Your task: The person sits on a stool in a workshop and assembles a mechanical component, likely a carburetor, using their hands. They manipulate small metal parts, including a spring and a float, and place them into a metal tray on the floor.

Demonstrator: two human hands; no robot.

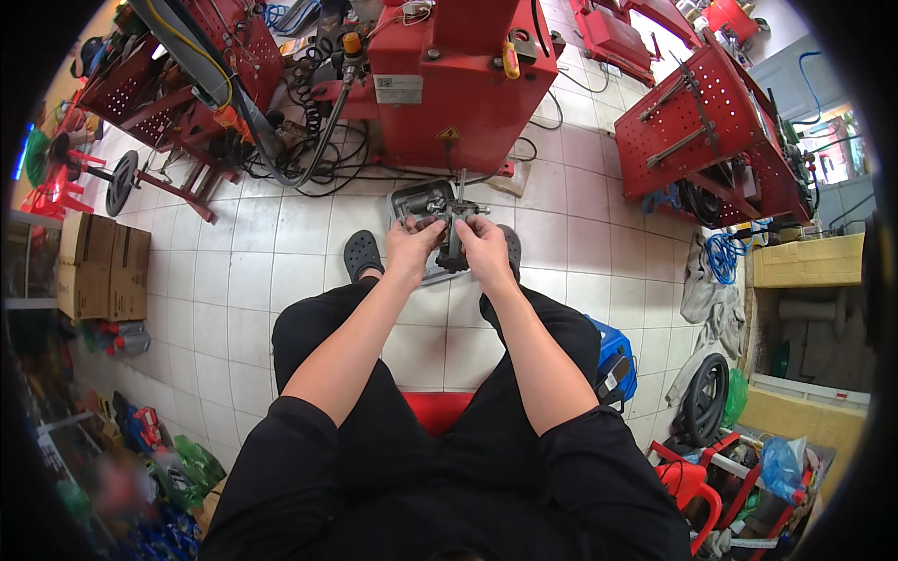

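A dark metal mechanical part point(453, 245) with a thin upright rod and short side pieces is held up between my hands, above the floor and in front of my knees. My right hand point(483, 247) is closed around its right side, thumb along the front. On the left, my left hand point(412, 248) has its thumb and fingers pinched at the part's edge; a small piece there would be hidden by the fingertips. Beneath them lies a grey tray point(403, 199) with metal pieces in it, partly covered by my hands.
A red machine point(468, 112) stands just ahead, with black cables point(346, 168) on the tiles at its base. Red perforated workbenches point(669, 131) flank it. Cardboard boxes point(103, 266) are at far left. A blue case point(613, 360) sits beside my right leg.
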